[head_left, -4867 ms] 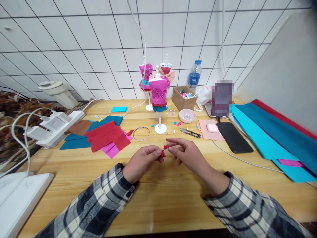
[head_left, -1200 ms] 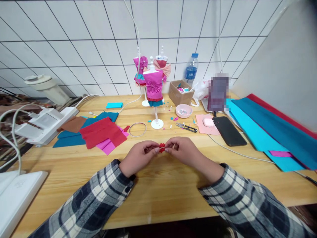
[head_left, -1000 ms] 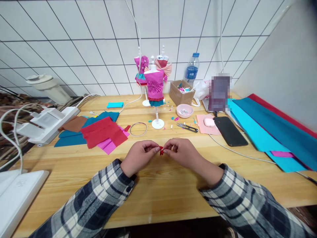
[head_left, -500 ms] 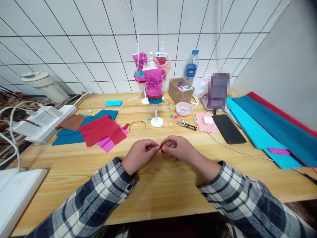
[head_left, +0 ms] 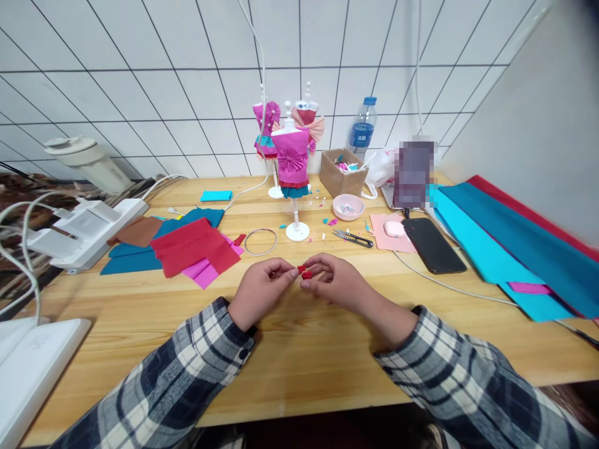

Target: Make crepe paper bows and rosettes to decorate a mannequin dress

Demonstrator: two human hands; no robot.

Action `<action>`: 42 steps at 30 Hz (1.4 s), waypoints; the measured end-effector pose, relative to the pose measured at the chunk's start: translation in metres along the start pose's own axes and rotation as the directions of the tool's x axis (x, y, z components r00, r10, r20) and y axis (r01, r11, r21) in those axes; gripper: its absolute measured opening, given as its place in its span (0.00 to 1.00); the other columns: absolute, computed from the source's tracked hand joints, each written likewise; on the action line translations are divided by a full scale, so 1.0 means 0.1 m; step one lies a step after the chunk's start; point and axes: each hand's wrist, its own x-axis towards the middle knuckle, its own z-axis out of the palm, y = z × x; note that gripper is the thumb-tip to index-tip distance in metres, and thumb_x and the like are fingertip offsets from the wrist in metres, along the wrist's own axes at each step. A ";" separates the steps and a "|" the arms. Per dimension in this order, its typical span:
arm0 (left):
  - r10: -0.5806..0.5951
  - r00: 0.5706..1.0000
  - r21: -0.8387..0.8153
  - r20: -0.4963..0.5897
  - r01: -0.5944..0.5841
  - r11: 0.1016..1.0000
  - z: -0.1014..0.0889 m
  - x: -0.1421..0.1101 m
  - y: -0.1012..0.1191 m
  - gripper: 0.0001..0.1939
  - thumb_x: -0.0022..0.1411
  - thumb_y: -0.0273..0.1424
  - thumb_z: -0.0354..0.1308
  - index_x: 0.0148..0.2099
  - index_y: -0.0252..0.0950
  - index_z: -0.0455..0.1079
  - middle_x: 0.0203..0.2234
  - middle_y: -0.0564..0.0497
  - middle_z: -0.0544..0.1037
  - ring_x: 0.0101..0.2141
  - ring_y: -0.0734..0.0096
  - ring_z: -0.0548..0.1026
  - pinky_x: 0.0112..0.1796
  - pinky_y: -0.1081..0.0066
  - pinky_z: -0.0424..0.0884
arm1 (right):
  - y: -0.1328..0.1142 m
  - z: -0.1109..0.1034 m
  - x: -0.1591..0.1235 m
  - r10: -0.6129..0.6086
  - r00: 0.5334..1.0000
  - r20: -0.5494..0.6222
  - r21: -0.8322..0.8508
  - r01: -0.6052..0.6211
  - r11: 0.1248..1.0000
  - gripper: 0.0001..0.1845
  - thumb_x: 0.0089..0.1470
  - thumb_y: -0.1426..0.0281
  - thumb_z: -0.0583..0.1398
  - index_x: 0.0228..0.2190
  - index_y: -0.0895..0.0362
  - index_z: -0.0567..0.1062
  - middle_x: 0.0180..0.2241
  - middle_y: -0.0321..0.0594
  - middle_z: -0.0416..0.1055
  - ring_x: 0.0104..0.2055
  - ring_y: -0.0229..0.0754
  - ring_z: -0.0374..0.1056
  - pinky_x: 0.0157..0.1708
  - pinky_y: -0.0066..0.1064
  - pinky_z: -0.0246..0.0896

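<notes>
Both of my hands meet over the middle of the wooden table [head_left: 290, 362], pinching one small folded red paper piece [head_left: 304, 272] between their fingertips. My left hand [head_left: 262, 292] grips it from the left with thumb and forefinger. My right hand [head_left: 337, 280] grips it from the right, fingers curled. Behind them stands a small white mannequin [head_left: 292, 181] in a pink paper dress, with two more dressed mannequins [head_left: 267, 134] at the wall.
Red, pink, blue and brown paper sheets [head_left: 187, 246] lie at left, with a wire ring [head_left: 261, 241] beside them. Small scissors [head_left: 354, 237], a pink bowl [head_left: 348, 206], a cardboard box [head_left: 346, 173], a bottle [head_left: 363, 128], a black phone [head_left: 433, 244] and large blue sheets [head_left: 505, 249] lie right. Chargers [head_left: 88, 227] sit far left.
The red piece was a loose strip five seconds ago; it is now a tighter small fold. Both hands have closed together and drifted slightly up the table.
</notes>
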 end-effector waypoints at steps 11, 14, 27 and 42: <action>0.136 0.986 -0.006 -0.101 -0.138 0.990 0.00 -0.03 0.00 0.23 0.58 0.41 0.57 0.52 0.35 0.67 0.41 0.45 0.76 0.41 0.64 0.74 0.43 0.66 0.69 | -0.03 0.00 0.00 -0.018 0.999 -0.044 0.194 0.026 0.981 0.11 0.44 0.65 0.64 0.29 0.57 0.69 0.23 0.33 0.68 0.21 0.33 0.64 0.17 0.24 0.63; 0.109 0.994 0.071 0.005 -0.109 0.991 -0.01 -0.04 0.03 0.16 0.56 0.42 0.58 0.40 0.35 0.73 0.35 0.47 0.78 0.38 0.63 0.75 0.42 0.66 0.69 | -0.03 0.01 -0.02 -0.038 0.999 -0.013 0.226 0.040 0.973 0.14 0.44 0.66 0.64 0.34 0.56 0.70 0.26 0.34 0.69 0.22 0.33 0.65 0.18 0.24 0.64; -0.110 0.981 -0.343 0.159 0.160 0.926 0.03 -0.03 -0.03 0.13 0.54 0.40 0.61 0.31 0.34 0.71 0.25 0.53 0.76 0.28 0.71 0.71 0.33 0.72 0.67 | -0.01 0.01 -0.06 -0.434 0.880 -0.192 -0.328 0.359 0.874 0.05 0.52 0.67 0.62 0.31 0.53 0.79 0.30 0.38 0.76 0.31 0.38 0.71 0.30 0.28 0.66; 0.675 0.734 0.688 0.072 -0.527 0.500 -0.10 -0.10 0.04 0.06 0.60 0.31 0.58 0.38 0.45 0.76 0.41 0.50 0.78 0.49 0.56 0.70 0.49 0.52 0.55 | 0.00 0.03 -0.12 -0.595 0.800 -0.070 -0.612 0.437 0.659 0.07 0.57 0.68 0.58 0.34 0.54 0.76 0.30 0.37 0.70 0.28 0.35 0.63 0.29 0.27 0.56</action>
